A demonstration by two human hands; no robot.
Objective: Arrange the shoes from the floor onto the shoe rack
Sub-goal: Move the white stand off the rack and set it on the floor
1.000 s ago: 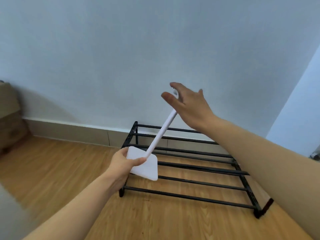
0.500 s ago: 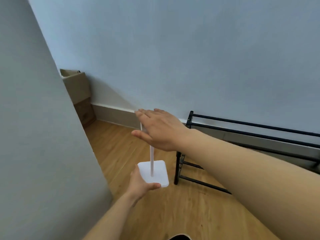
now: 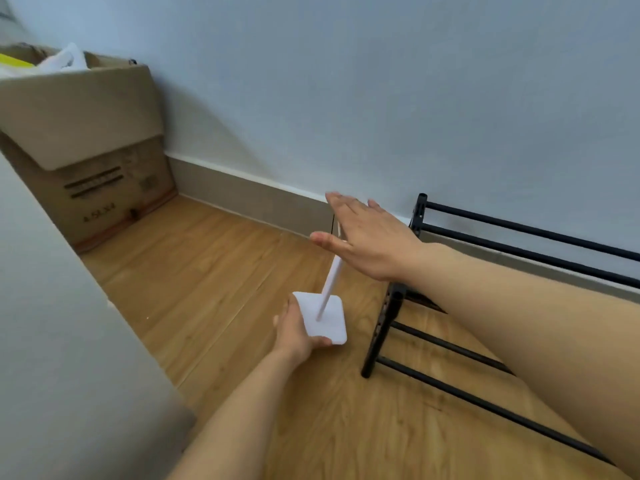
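The black metal shoe rack stands on the wooden floor against the wall at the right, its bars bare. No shoes are in view. My left hand grips the square base of a white stand with a thin pole, held just left of the rack's end, above the floor. My right hand lies flat, palm down, fingers spread, over the top of the pole; the pole's tip is hidden under it.
An opened cardboard box with white and yellow items stands in the far left corner. A grey upright surface fills the near left. A baseboard runs along the wall behind bare wooden floor.
The view has swung left. The white stand has moved from above the rack to a spot left of its end, and the cardboard box has come closer. Both hands keep their places on the stand.
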